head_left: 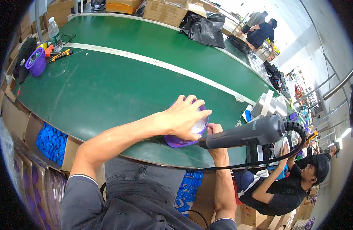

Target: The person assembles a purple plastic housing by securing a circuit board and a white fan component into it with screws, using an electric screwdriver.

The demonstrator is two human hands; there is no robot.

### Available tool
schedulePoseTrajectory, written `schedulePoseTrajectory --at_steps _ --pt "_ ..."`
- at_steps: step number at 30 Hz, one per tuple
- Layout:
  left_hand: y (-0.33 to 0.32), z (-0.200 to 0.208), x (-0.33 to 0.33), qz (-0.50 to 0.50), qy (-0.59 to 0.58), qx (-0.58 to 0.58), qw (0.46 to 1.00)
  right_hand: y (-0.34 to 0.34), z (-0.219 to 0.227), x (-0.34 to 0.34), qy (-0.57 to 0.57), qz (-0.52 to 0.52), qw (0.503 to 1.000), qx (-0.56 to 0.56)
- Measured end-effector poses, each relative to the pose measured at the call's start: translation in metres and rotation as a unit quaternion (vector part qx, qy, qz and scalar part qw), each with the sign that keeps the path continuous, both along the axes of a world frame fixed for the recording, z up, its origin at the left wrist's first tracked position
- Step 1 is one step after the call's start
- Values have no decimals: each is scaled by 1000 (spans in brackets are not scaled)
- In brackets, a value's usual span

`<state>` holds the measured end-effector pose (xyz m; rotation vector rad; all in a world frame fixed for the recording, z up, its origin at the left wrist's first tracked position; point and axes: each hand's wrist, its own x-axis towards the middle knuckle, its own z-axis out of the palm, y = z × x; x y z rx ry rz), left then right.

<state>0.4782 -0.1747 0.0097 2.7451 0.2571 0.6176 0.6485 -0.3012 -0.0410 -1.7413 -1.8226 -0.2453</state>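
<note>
A round purple plastic bowl-shaped part (180,141) sits at the near edge of the long green table (107,92).

The purple part has a white inside and lies under the left hand (183,119), so most of it is hidden; the left hand is spread wide, palm down, fingers curled over its top; the right hand (215,134) is closed around the grey power screwdriver (245,134); the tool's long body lies almost flat, its tip pointing left at the purple part, its black cord (261,163) trailing off to the right; a person in black (287,188) sits just beside, on the right.
</note>
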Motion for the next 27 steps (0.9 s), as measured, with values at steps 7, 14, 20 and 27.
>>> schedulePoseTrajectory --at_steps 7,14,20,27 --pt "-1 5 9 -6 59 -12 998 -2 -13 2 53 3 999 11" --pt "-2 1 15 5 115 32 993 3 -24 5 59 -18 997 49" --pt "-7 5 13 53 58 17 997 5 -24 45 142 -79 977 136" --pt "15 3 -10 21 -86 -9 996 -13 -47 99 164 -182 969 -42"
